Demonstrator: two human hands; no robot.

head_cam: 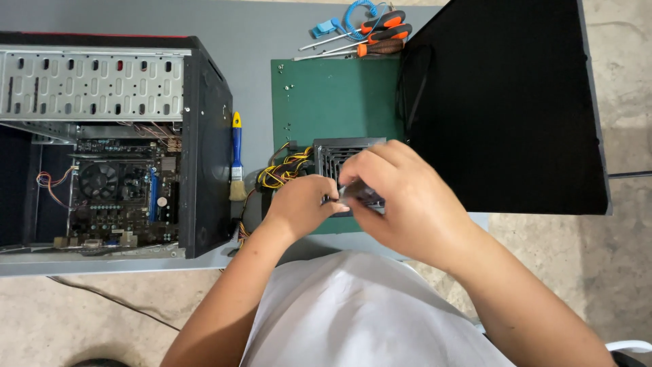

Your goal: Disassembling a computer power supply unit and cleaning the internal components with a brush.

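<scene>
Left grip: my fingers closed on the near edge of the power supply.
Right grip: curled shut around a small dark tool, tip on the unit.
Power supply: on the green mat, yellow wires trailing left.
Worktop: open computer case at left, brush beside it.

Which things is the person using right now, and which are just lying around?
In use:
- left hand and right hand, both on the grey power supply box
- its yellow and black wires
- green mat under it

Lying about:
- screwdrivers
- blue coiled strap
- paintbrush
- open computer case
- black side panel
</scene>
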